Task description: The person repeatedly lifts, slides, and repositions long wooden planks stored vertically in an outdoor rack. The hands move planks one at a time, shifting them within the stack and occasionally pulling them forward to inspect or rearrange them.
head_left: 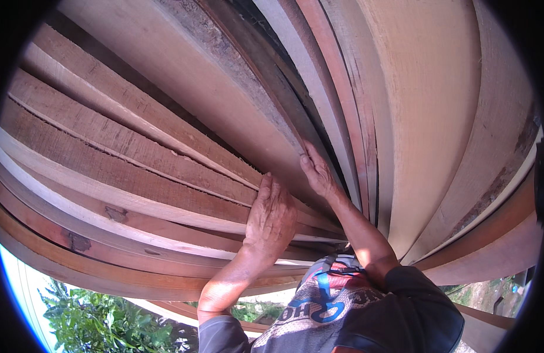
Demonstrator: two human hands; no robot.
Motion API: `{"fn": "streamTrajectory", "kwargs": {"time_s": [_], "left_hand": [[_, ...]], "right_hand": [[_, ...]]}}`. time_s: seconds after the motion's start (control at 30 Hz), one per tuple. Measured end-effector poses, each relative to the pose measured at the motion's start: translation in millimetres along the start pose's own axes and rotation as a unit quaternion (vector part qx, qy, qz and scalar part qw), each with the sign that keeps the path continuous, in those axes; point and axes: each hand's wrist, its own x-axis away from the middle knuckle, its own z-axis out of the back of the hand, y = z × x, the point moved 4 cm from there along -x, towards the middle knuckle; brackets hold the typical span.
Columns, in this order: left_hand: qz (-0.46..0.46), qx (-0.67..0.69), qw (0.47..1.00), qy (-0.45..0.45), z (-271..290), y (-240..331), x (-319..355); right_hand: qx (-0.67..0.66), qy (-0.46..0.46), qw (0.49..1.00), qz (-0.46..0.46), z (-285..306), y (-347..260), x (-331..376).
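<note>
Long wooden boards fan out around me. A wide pale board runs from the upper left down between my hands, with rough bark along its right edge. My right hand is closed around that edge, its fingertips partly hidden. My left hand lies flat across the ends of the rough brown planks at the left, back toward me. Its fingers are stretched out, and their tips reach the wide board's lower edge.
More boards stand close together at the right, some edged with bark. A dark gap lies beside the wide board. Curved-looking planks pass low at the left. Green leaves and bright sky show beyond them at the lower left.
</note>
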Motion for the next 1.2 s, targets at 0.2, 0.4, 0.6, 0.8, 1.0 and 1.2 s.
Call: {"fn": "streamTrajectory", "kwargs": {"time_s": [0.2,0.4,0.6,0.8,1.0,1.2], "left_hand": [[0.007,0.045,0.999,-0.012,6.3,2.2,1.2],[0.001,0.044,0.999,-0.023,12.5,5.5,5.8],[0.009,0.036,0.999,-0.019,9.6,2.7,0.1],[0.008,0.062,0.998,-0.028,8.4,4.0,5.9],[0.016,0.051,0.998,-0.016,9.4,4.2,4.4],[0.025,0.050,0.998,-0.015,6.2,1.3,-3.1]], "right_hand": [[-0.018,-0.135,0.991,-0.013,-26.4,-5.0,11.1],[-0.034,-0.177,0.983,-0.046,-40.1,1.5,7.0],[0.023,-0.190,0.980,-0.059,-56.3,-8.6,-1.8],[0.112,-0.225,0.965,-0.080,-50.1,-19.5,5.3],[0.071,-0.217,0.973,-0.037,-54.0,-14.8,3.4],[0.076,-0.195,0.978,-0.017,-55.5,5.4,4.6]]}}
